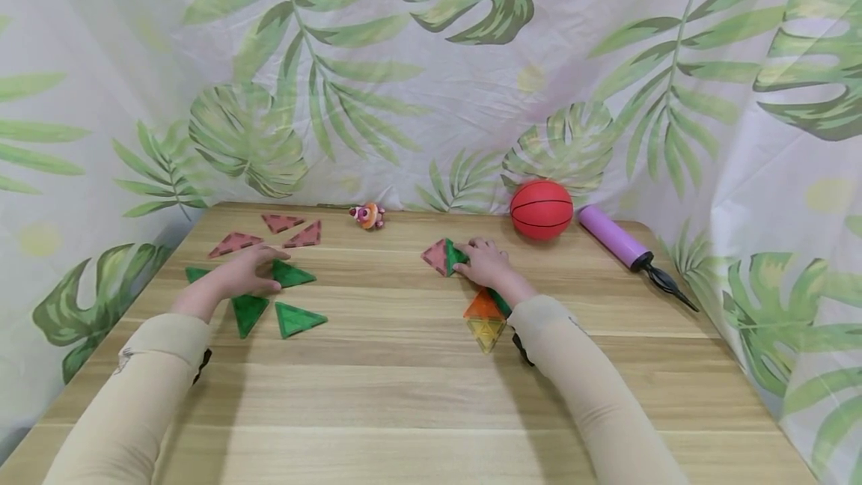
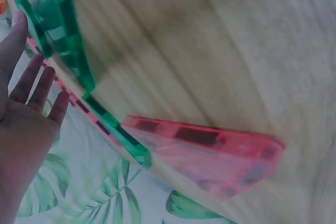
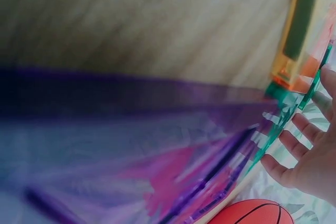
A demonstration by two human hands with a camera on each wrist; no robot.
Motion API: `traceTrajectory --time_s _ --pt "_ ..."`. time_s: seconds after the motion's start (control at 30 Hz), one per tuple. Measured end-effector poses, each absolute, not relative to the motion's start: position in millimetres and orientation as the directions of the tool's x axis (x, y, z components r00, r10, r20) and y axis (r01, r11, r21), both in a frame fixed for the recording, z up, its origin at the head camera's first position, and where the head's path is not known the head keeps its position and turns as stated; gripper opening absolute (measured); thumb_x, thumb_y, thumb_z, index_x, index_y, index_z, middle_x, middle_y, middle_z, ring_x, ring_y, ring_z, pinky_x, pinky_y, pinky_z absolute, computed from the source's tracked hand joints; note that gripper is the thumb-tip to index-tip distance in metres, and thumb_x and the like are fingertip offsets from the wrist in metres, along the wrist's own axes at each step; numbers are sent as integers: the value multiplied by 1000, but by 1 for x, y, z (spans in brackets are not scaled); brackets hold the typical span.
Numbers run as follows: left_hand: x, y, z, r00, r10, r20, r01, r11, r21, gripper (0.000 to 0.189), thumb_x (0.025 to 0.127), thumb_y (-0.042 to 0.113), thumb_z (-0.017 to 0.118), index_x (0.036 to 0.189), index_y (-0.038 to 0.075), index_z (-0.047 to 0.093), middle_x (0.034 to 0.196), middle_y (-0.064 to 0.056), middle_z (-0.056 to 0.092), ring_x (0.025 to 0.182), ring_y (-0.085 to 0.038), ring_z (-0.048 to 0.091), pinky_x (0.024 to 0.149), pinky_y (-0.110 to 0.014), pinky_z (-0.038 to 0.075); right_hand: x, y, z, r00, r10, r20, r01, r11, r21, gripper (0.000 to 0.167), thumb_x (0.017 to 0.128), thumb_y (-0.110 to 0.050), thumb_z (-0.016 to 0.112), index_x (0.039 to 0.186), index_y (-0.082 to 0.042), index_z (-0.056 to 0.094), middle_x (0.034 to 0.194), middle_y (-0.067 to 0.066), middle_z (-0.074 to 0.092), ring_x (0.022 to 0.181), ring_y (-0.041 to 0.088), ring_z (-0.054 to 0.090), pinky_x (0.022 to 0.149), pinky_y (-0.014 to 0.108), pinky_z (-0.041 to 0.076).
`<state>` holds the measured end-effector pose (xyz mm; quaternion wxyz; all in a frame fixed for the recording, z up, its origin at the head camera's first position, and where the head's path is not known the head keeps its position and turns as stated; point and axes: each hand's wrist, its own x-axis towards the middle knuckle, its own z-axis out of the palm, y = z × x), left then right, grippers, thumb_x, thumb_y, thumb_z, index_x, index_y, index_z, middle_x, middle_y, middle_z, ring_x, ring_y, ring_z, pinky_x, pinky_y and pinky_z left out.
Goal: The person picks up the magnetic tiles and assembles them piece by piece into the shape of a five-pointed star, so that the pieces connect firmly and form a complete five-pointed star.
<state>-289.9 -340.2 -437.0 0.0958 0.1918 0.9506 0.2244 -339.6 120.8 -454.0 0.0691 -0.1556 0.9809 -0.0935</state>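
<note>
My left hand (image 1: 245,273) hovers, fingers loosely spread, around a green triangular magnetic tile (image 1: 291,274) at the left; whether it touches the tile is hard to tell. Other green triangles (image 1: 249,313) lie under and beside that hand. In the left wrist view its fingers (image 2: 32,72) look relaxed. Thumb and forefinger of my right hand (image 1: 486,263) pinch a green triangular tile (image 1: 454,256) against the edge of a red triangular tile (image 1: 435,257). In the right wrist view the other fingers (image 3: 294,145) extend outward, and a purple tile (image 3: 131,98) fills the foreground.
Several red triangular tiles (image 1: 302,235) lie at the back left. An orange tile (image 1: 483,307) and a yellow tile (image 1: 486,332) join below the right wrist. Along the back are a small toy figure (image 1: 367,215), a red ball (image 1: 542,209) and a purple pump (image 1: 614,238).
</note>
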Motion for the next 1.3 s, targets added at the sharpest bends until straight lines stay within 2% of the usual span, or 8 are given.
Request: traceTrajectory --time_s 0.2,0.37,0.47,0.73,0.93,1.1,1.3 --pt "-293 -342 -443 -917 391 -82 324 847 421 52 84 25 72 129 4 55 134 -27 43 126 -49 32 98 -66 29 -341 119 -450 -935 -337 -113 -307 925 -224 55 95 -45 52 145 -26 40 148 12 34 132 37 31 99 63 32" --pt "-293 -329 -440 -918 385 -93 315 852 417 50 84 28 72 128 7 58 138 -30 39 127 -51 32 98 -65 29 -345 120 -449 -930 -347 -123 -314 922 -226 56 94 -46 53 144 -25 40 146 12 35 131 36 32 100 62 31" --pt "-294 -318 -441 -906 410 -103 329 837 436 50 84 26 72 128 7 58 140 -31 36 128 -51 31 99 -65 30 -348 123 -450 -927 -356 -121 -322 918 -233 57 92 -47 55 144 -26 41 145 12 36 131 35 32 100 62 30" --pt "-299 -292 -445 -879 472 -63 398 801 446 48 80 28 75 122 9 62 127 -20 49 118 -39 44 98 -59 34 -352 130 -450 -918 -376 -123 -339 909 -243 60 90 -50 57 142 -26 43 146 10 36 131 34 32 100 62 30" --pt "-298 -274 -443 -874 481 -62 402 790 463 46 80 25 76 121 7 63 123 -20 51 114 -37 46 97 -57 36 -352 128 -452 -919 -372 -129 -340 915 -220 61 90 -51 56 143 -25 42 146 12 36 132 35 31 101 62 29" --pt "-297 -259 -443 -871 488 -55 416 792 446 45 81 26 75 120 8 64 120 -18 53 111 -35 49 96 -55 39 -350 127 -451 -919 -369 -138 -335 916 -219 60 91 -50 56 144 -25 41 146 13 36 133 35 31 103 63 27" --pt "-299 -241 -441 -862 502 -65 425 788 445 40 85 21 71 121 7 63 118 -17 53 110 -35 50 94 -52 41 -348 127 -448 -920 -367 -137 -333 917 -220 59 91 -49 56 143 -25 41 147 13 36 133 36 31 102 63 27"
